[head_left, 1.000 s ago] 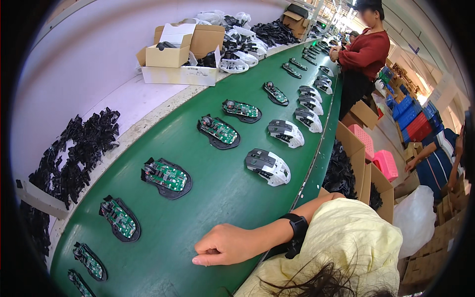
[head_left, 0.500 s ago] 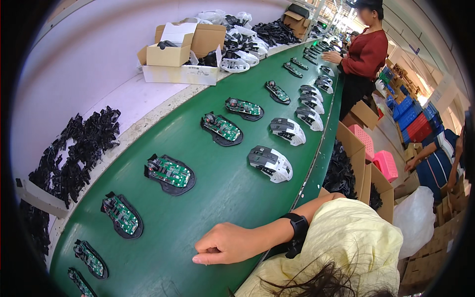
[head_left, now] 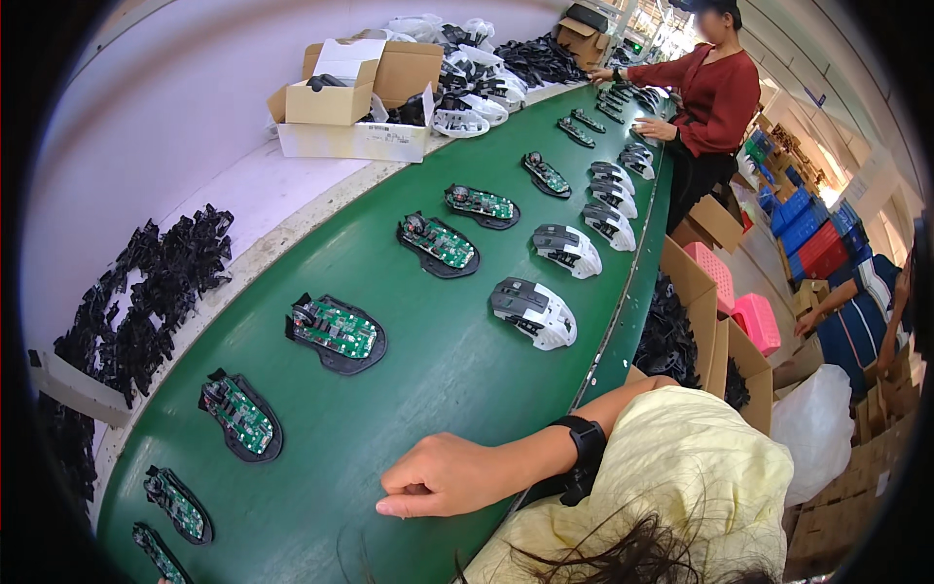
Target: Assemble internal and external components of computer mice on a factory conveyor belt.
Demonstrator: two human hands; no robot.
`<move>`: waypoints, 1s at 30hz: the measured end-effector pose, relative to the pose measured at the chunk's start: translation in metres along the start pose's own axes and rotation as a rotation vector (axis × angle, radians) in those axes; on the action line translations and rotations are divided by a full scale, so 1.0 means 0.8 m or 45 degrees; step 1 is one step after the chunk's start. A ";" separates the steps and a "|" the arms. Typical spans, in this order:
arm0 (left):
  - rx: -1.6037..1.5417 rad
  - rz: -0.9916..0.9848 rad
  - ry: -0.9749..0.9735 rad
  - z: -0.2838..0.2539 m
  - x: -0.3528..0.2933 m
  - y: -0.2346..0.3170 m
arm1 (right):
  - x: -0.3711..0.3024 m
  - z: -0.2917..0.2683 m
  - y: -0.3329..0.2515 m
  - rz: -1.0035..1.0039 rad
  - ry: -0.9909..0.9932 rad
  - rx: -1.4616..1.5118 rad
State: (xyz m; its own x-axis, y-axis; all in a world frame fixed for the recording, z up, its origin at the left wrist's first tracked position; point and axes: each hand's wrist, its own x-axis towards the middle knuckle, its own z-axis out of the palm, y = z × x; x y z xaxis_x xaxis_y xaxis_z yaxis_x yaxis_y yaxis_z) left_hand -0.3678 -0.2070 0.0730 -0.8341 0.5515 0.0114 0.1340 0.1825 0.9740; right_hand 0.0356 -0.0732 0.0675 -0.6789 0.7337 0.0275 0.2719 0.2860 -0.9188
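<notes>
Resting right hand (head_left: 449, 477) on green belt (head_left: 457, 375), fingers loosely curled, gripping nothing, near white mouse (head_left: 533, 311) and open mouse base (head_left: 337, 333).

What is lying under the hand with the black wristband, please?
Under the right hand only the green conveyor belt shows; the curled fingers rest on it and hold nothing visible. Whatever the palm covers is hidden. The left hand is out of view.

Factory assembly line: green conveyor belt (head_left: 457, 380), rows of mouse circuit-board bases (head_left: 336, 331), parts cartons (head_left: 355, 92).
</notes>
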 end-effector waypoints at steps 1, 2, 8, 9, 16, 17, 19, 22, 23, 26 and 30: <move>-0.007 0.004 -0.001 0.000 0.001 -0.001 | 0.000 0.000 0.000 -0.002 0.003 -0.004; -0.007 0.003 -0.003 0.000 0.001 0.000 | 0.001 0.000 0.000 -0.001 0.004 -0.003; 0.015 0.012 0.003 -0.005 0.001 0.005 | 0.003 0.004 -0.006 0.008 -0.021 -0.014; 0.001 0.009 -0.002 -0.005 0.002 0.003 | 0.001 0.008 -0.003 -0.016 0.010 0.000; -0.002 0.006 -0.010 -0.011 0.004 0.003 | 0.001 0.016 -0.004 -0.045 0.033 -0.003; -0.002 0.005 -0.008 -0.012 0.004 0.002 | 0.002 0.016 -0.006 -0.046 0.031 -0.003; 0.000 0.015 -0.011 -0.013 0.005 0.003 | 0.003 0.013 -0.011 -0.002 0.010 -0.049; -0.004 0.026 -0.015 -0.017 0.009 0.001 | 0.005 0.015 -0.012 -0.005 0.012 -0.014; -0.003 0.026 -0.016 -0.018 0.010 0.000 | 0.005 0.016 -0.012 -0.004 0.012 -0.013; -0.021 0.031 -0.025 -0.020 0.012 0.001 | 0.007 0.018 -0.013 -0.007 0.011 -0.018; -0.019 0.034 -0.024 -0.025 0.015 0.001 | 0.007 0.021 -0.015 -0.012 0.024 -0.021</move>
State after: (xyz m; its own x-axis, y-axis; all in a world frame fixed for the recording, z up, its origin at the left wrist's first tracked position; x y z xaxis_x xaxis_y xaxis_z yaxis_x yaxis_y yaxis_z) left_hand -0.3884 -0.2167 0.0787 -0.8203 0.5709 0.0334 0.1478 0.1552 0.9768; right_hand 0.0171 -0.0827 0.0724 -0.6685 0.7424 0.0435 0.2768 0.3027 -0.9120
